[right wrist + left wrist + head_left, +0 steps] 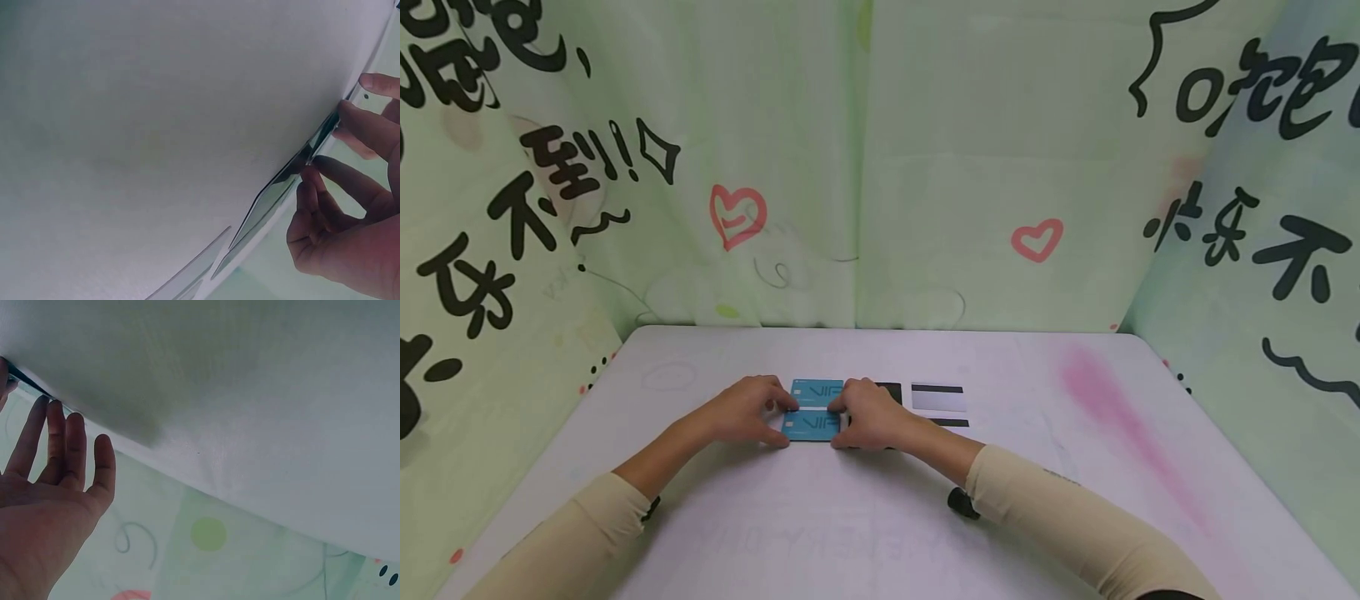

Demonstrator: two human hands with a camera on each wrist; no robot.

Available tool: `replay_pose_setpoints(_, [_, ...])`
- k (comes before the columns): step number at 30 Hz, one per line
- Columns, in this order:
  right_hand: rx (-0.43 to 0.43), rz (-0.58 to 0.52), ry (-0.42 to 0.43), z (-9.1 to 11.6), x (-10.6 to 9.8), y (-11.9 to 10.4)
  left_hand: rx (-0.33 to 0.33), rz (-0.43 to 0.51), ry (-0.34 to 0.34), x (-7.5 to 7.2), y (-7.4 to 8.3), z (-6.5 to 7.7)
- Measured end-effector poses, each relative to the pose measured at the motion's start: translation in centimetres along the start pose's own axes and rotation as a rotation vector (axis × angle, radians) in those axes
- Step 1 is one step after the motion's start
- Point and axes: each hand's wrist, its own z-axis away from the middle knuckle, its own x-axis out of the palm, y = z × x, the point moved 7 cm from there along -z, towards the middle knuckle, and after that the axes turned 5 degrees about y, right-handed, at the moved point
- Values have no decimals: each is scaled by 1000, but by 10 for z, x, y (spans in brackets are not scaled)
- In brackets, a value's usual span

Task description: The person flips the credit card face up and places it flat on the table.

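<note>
Two blue cards marked "VIP" lie on the table, an upper card (817, 392) and a lower card (811, 426) just below it. My left hand (751, 410) holds the lower card at its left end, forefinger near the top corner and thumb at the bottom corner. At the right end, my right hand (874, 417) pinches the same card between thumb and forefinger. In the right wrist view a blue card (325, 132) shows edge-on between the fingertips. Black cards (891, 389) are partly hidden behind the right hand.
Further right lie a pale card with a black stripe (938, 398) and a similar striped card (951, 422), partly covered by the right forearm. The white table (760, 533) carries a pink smear. Printed cloth (925, 208) hangs around its back and sides.
</note>
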Motion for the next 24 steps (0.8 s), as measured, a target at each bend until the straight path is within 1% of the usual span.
replay_pose_setpoints(5, [-3, -1, 5, -1, 0, 0, -2, 0, -6, -1, 2, 0])
replay_pose_setpoints(9, [-8, -4, 12, -2, 1, 1, -16, -3, -9, -1, 2, 0])
replay_pose_setpoints(13, [1, -21, 15, -1, 1, 2, -12, -17, -11, 0, 2, -1])
replay_pose_setpoints(17, [1, -36, 15, 1, 0, 2, -28, -37, -14, 1, 2, -1])
replay_pose_setpoints(20, [-21, -37, 25, 3, -3, 2, -39, -52, -8, -1, 2, 0])
replay_pose_setpoints(24, [-57, -45, 48, 5, -9, 2, -37, -50, 10, -3, 3, 1])
